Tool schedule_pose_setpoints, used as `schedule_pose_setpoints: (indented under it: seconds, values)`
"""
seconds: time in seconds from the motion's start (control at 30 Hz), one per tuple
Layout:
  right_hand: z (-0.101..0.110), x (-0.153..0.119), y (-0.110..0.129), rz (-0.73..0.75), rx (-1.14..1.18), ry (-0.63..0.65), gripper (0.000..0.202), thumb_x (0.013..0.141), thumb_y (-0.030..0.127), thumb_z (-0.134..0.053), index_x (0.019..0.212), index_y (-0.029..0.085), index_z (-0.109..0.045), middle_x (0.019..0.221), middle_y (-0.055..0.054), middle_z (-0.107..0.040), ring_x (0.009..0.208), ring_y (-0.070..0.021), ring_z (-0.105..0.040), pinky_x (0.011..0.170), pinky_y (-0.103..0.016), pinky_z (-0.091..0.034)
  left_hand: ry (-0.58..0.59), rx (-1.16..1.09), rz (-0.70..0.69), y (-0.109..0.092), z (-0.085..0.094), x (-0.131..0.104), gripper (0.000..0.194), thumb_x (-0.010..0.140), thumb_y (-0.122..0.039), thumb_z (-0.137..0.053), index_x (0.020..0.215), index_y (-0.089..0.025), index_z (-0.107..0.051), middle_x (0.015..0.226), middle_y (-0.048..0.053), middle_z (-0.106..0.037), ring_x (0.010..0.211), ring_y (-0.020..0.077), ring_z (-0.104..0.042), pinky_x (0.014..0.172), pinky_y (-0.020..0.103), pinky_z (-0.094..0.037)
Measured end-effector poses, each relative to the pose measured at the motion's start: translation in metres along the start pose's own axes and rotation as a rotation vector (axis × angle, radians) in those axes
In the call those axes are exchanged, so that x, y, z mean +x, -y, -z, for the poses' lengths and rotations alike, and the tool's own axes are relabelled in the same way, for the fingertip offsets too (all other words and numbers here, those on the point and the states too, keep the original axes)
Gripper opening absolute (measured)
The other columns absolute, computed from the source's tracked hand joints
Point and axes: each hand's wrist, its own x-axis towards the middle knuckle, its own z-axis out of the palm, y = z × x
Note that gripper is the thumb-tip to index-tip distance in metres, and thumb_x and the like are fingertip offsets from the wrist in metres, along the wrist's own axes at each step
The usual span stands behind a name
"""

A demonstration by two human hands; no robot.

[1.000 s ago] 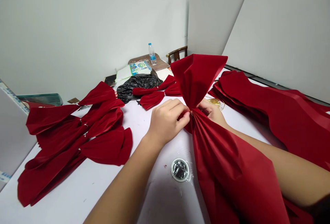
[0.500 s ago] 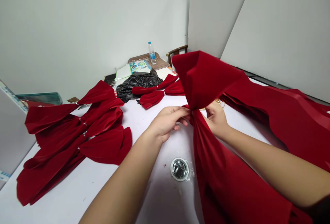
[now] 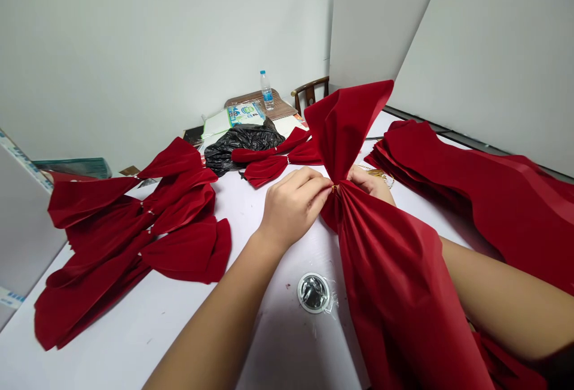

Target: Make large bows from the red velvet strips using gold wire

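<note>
A long red cloth [image 3: 394, 270] is gathered into a narrow neck, its short end fanned upward and its long end hanging toward me. My left hand [image 3: 298, 201] is closed, thumb and forefinger pinching a thin gold tie at the left side of the neck. Behind the neck, my right hand [image 3: 370, 183] is partly covered by the cloth; what its fingers hold is hidden. A gold cord or tassel [image 3: 381, 176] shows just beyond the right hand.
Tied red cloths [image 3: 179, 210] are piled at left, more beside a black plastic bag [image 3: 242, 142]. Flat red cloths [image 3: 493, 192] are stacked at right. A bottle [image 3: 266, 92] stands at the back; a round grommet [image 3: 313, 293] sits in the white table [image 3: 179, 318].
The cloth's top has swung upright and its lower part has spread over the right forearm. My left hand has turned, its back now showing, and the gold tie is visible at its fingertips.
</note>
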Motion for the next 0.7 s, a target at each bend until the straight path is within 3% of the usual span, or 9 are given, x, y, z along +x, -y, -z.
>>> schedule_pose_setpoints:
  seconds: [0.17,0.3,0.43,0.57,0.7]
  values:
    - [0.000,-0.001,-0.003,0.007,0.028,0.017,0.033,0.081,0.049,-0.079,0.075,0.020,-0.064,0.086,-0.005,-0.058,0.082,-0.0188,-0.055,0.077,-0.033,-0.046,-0.010,0.057,-0.072,0.002,0.003,0.001,0.013,0.097,-0.022,-0.061,0.094,-0.016,-0.073,0.093,0.006,-0.075,0.083,0.0166,-0.067,0.077,0.029,-0.053]
    - [-0.003,-0.003,-0.007,0.058,-0.002,-0.012,0.032,0.081,0.045,-0.080,0.074,0.020,-0.062,0.085,-0.004,-0.058,0.081,-0.0183,-0.055,0.075,-0.033,-0.044,-0.007,-0.003,0.005,-0.001,0.002,0.001,0.012,0.094,-0.020,-0.063,0.087,-0.016,-0.072,0.087,0.004,-0.074,0.079,0.0168,-0.065,0.073,0.030,-0.050]
    - [-0.005,-0.005,-0.010,0.177,-0.105,-0.078,0.019,0.084,0.032,-0.078,0.078,0.021,-0.064,0.086,-0.004,-0.057,0.083,-0.0190,-0.055,0.074,-0.033,-0.043,-0.004,-0.231,0.293,-0.009,-0.004,0.002,0.008,0.084,-0.014,-0.066,0.078,-0.017,-0.070,0.079,0.002,-0.069,0.072,0.0142,-0.062,0.067,0.026,-0.048]
    - [-0.002,-0.005,-0.011,0.329,-0.230,-0.109,0.009,0.086,0.014,-0.070,0.085,0.022,-0.067,0.090,-0.004,-0.061,0.085,-0.0193,-0.058,0.075,-0.033,-0.044,0.019,-0.673,0.729,-0.016,-0.010,0.007,0.005,0.077,-0.016,-0.069,0.072,-0.015,-0.069,0.071,0.001,-0.067,0.068,0.0122,-0.061,0.065,0.024,-0.047]
    - [0.001,-0.006,-0.011,0.453,-0.344,-0.126,0.011,0.085,0.011,-0.068,0.083,0.022,-0.067,0.087,-0.004,-0.062,0.080,-0.0192,-0.058,0.070,-0.033,-0.044,0.158,-1.067,1.129,-0.019,-0.009,0.012,0.010,0.078,-0.023,-0.067,0.074,-0.014,-0.068,0.068,0.002,-0.066,0.058,0.0099,-0.058,0.045,0.019,-0.030]
